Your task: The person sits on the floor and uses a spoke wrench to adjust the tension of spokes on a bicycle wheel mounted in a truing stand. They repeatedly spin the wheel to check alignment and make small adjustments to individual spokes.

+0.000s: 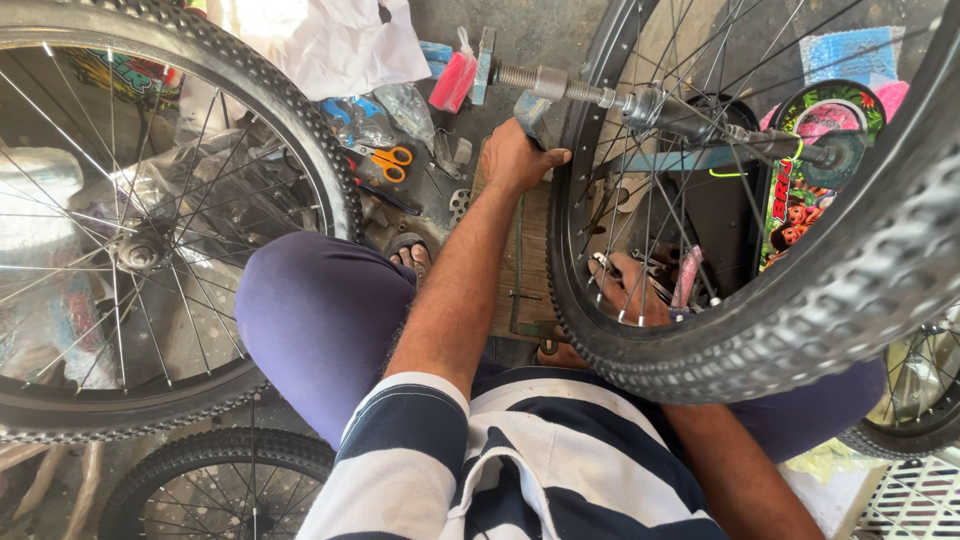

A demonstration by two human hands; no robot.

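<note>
The knobby-tyred bicycle wheel [800, 300] is being held upright at the right of the frame, its threaded axle [560, 85] jutting towards upper centre. The left hand [518, 158] is being pressed against the tyre's left edge near the top, fingers wrapped together around a small grey tool [530, 108]. Lower down, the right hand [625, 290] is being seen through the spokes [690, 60], closed on something at the rim; what exactly cannot be told. A second wheel [140, 230] is being leaned at the left of the frame. Orange-handled scissors [385, 160] are lying on the floor at upper centre, beside a pink packet [453, 80].
</note>
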